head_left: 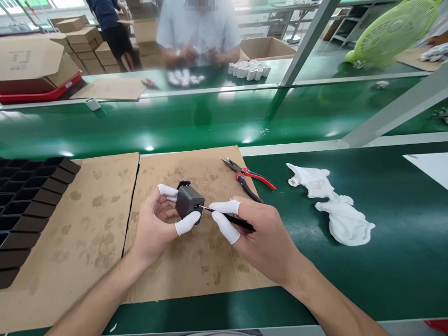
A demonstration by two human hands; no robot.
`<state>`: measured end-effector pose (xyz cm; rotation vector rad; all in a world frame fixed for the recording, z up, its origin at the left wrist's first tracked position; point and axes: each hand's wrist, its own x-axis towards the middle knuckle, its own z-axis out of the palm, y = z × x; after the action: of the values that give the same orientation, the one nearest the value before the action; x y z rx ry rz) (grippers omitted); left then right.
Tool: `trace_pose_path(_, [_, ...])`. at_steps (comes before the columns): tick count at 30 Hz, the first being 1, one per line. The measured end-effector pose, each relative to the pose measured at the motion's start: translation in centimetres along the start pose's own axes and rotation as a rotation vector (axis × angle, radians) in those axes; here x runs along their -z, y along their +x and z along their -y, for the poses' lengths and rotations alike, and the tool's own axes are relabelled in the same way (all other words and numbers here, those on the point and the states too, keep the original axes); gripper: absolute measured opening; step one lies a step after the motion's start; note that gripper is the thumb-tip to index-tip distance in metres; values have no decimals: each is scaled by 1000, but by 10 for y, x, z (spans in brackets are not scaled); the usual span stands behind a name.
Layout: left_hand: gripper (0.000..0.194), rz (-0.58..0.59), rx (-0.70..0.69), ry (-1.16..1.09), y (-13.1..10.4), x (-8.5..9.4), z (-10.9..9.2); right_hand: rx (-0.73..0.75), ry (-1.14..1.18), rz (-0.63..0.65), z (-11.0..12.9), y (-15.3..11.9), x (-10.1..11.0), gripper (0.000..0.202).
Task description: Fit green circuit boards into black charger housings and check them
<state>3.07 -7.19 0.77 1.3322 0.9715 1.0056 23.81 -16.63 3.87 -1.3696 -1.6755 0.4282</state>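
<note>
My left hand [156, 224], with white finger cots on thumb and forefinger, grips a small dark grey cube-shaped charger [188, 202] above the cardboard sheet [196, 261]. My right hand [261, 238], also wearing finger cots, holds a thin black pointed tool [231, 219]. Its metal tip touches the right face of the charger.
Red-handled pliers [247, 176] lie on the cardboard's far right corner. White gloves [332, 205] sit on the green mat to the right. A black compartment tray [28, 205] is at left. Across the green conveyor [210, 116] a person works beside white parts [248, 70].
</note>
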Motion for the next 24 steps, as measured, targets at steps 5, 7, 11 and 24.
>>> trace_pose_path(5, [44,-43,-115,129,-7,-5,-3,-31,-31,20,-1,-2,-3,20])
trace_pose_path(7, [42,-43,-170,166,-9,-6,-2,-44,-41,25,-1,-3,-4,20])
trace_pose_path(11, [38,-53,-304,297,-12,-7,3,-102,-80,32,0,-4,-8,19])
trace_pose_path(24, [37,-217,-652,711,-21,-7,11,-292,-10,286,-3,-5,-19,27])
